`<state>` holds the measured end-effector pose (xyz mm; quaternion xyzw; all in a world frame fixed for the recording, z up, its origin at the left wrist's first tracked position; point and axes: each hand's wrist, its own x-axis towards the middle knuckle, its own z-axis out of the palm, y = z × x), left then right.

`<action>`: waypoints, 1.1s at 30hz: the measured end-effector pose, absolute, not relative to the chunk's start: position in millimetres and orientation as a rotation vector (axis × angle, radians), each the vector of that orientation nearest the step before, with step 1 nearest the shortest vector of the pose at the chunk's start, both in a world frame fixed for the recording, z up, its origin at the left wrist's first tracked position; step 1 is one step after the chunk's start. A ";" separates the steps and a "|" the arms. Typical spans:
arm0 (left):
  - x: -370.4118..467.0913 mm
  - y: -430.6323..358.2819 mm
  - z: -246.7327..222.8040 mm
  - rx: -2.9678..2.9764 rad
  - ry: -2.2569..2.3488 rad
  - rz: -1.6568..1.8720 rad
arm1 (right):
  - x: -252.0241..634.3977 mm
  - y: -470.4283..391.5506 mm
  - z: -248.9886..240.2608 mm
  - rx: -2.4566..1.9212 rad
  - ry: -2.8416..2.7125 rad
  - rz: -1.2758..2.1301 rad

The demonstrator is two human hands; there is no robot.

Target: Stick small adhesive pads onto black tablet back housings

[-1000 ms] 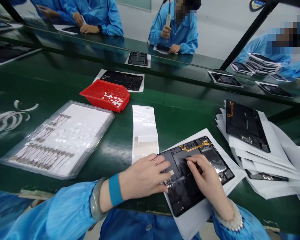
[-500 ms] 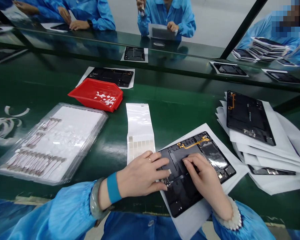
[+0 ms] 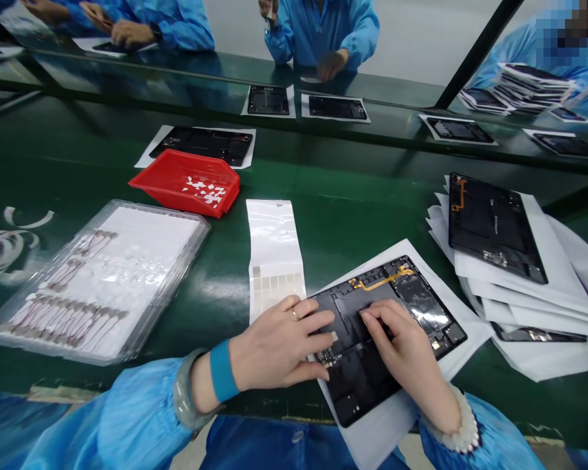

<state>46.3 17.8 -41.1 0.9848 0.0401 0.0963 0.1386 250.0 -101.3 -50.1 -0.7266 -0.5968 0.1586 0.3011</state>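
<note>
A black device housing [image 3: 357,378] with an orange flex cable [image 3: 382,281] lies tilted on white paper [image 3: 387,434] near the table's front edge. My left hand [image 3: 284,339] rests over its left edge, fingers apart, the fingertips beside a small circuit part. Above the middle of the housing, my right hand [image 3: 404,343] is closed in a pinch, thumb against index finger; whatever is between them is too small to make out. Left of the housing lies a white strip with beige adhesive squares [image 3: 277,284], partly behind my left hand.
A clear tray [image 3: 127,274] of small wired parts lies left. A red bin [image 3: 186,179] with white bits stands in front of another housing [image 3: 200,143]. At right is a stack of housings and paper [image 3: 494,228]. Co-workers in blue sit beyond the raised shelf [image 3: 396,104].
Another housing on paper now lies on the far shelf, and the co-worker's hand there has let go of the sheet. My hands have hardly moved; the view has shifted slightly.
</note>
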 end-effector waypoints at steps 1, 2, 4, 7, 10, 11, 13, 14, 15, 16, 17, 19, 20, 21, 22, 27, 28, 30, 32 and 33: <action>46.3 17.7 -41.7 2.845 0.109 0.283 | 250.2 -101.2 -50.2 -1.927 -1.588 0.416; 46.6 17.7 -42.5 2.845 0.106 0.288 | 250.5 -101.1 -50.4 -1.925 -1.594 0.412; 48.0 18.4 -44.7 2.856 0.115 0.295 | 251.2 -101.2 -51.1 -1.926 -1.606 0.400; 51.6 20.9 -47.8 2.870 0.083 0.286 | 251.8 -101.4 -52.0 -1.936 -1.610 0.390; 54.5 23.1 -49.6 2.841 0.070 0.253 | 251.6 -101.8 -52.8 -1.948 -1.607 0.384; 54.7 23.4 -49.9 2.825 0.071 0.247 | 251.5 -101.9 -53.0 -1.950 -1.607 0.380; 54.1 23.2 -50.6 2.799 0.070 0.247 | 251.4 -102.3 -53.7 -1.951 -1.607 0.372; 53.5 22.9 -51.0 2.792 0.072 0.252 | 251.4 -102.5 -54.1 -1.950 -1.608 0.369; 52.9 22.7 -51.3 2.791 0.078 0.257 | 251.4 -102.7 -54.4 -1.949 -1.609 0.367; 52.5 22.7 -51.5 2.795 0.086 0.260 | 251.5 -102.9 -54.7 -1.948 -1.610 0.366; 52.3 22.9 -51.5 2.800 0.092 0.258 | 251.6 -102.9 -54.9 -1.947 -1.612 0.366; 52.6 24.0 -51.2 2.805 0.092 0.246 | 251.9 -102.9 -55.1 -1.948 -1.615 0.363; 53.0 24.6 -50.9 2.800 0.086 0.240 | 252.0 -102.8 -55.2 -1.948 -1.616 0.359; 53.3 25.2 -50.7 2.792 0.081 0.233 | 252.1 -102.8 -55.2 -1.947 -1.620 0.354; 53.5 25.4 -50.5 2.783 0.082 0.232 | 252.2 -102.7 -55.3 -1.944 -1.625 0.346; 51.1 22.6 -50.9 2.794 0.100 0.266 | 251.6 -103.3 -55.3 -1.933 -1.643 0.311; 50.7 21.9 -50.9 2.802 0.095 0.268 | 251.4 -103.4 -55.2 -1.932 -1.640 0.308; 50.8 21.3 -50.4 2.814 0.085 0.261 | 251.2 -103.5 -54.8 -1.931 -1.639 0.308; 52.2 21.9 -49.4 2.814 0.092 0.247 | 251.3 -103.3 -54.4 -1.937 -1.639 0.320; 53.2 22.4 -48.9 2.810 0.098 0.236 | 251.4 -103.2 -54.3 -1.941 -1.641 0.327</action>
